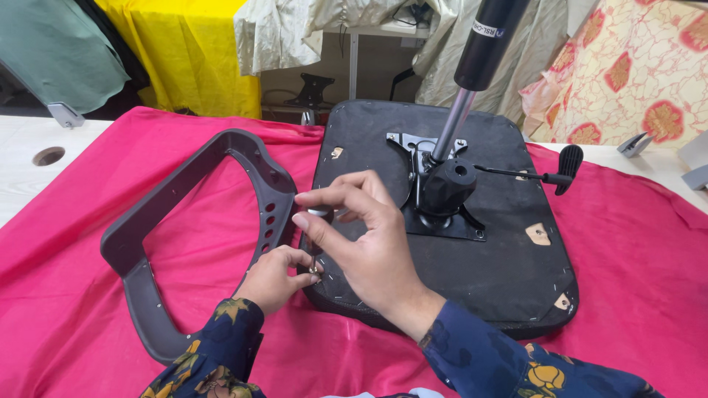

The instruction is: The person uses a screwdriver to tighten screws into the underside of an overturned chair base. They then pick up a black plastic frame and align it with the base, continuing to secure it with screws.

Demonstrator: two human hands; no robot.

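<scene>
Sleeves: dark blue floral fabric is seen at the bottom edge, both forearms coming up from below.
Left hand [276, 278]: fingers are curled and pressed together, pinching a small bolt [314, 270] at the near-left edge of the seat underside [509, 273].
Right hand [361, 236]: thumb and forefinger are pinched on the top of a small driver [318, 221]; the other fingers are loosely curled. The tool is held upright over the bolt, shaft largely hidden by the hand.
Step in hand: judged to be fastening at the seat edge, the bolt being steadied by one hand and turned from above by the other. Whether the thread is already caught cannot be told.
Armrest frame [147, 221]: grey plastic loop is laid flat on the cloth, its holed bracket side [271, 214] just beside the seat's left edge, near the bolt.
Next move calls for: tool kept square to the bolt, light downward pressure, bracket holes lined up with the seat holes before anything is tightened.
Seat mechanism: black tilt plate [442, 199] is bolted at the seat's centre, gas cylinder [479, 51] rising from it, lever with paddle handle [569, 166] pointing right.
Red cloth [88, 346]: spread under everything, over a pale table [29, 169].
Far side: yellow cloth [192, 51], pale fabrics and a floral-print fabric [627, 66] are draped behind.
</scene>
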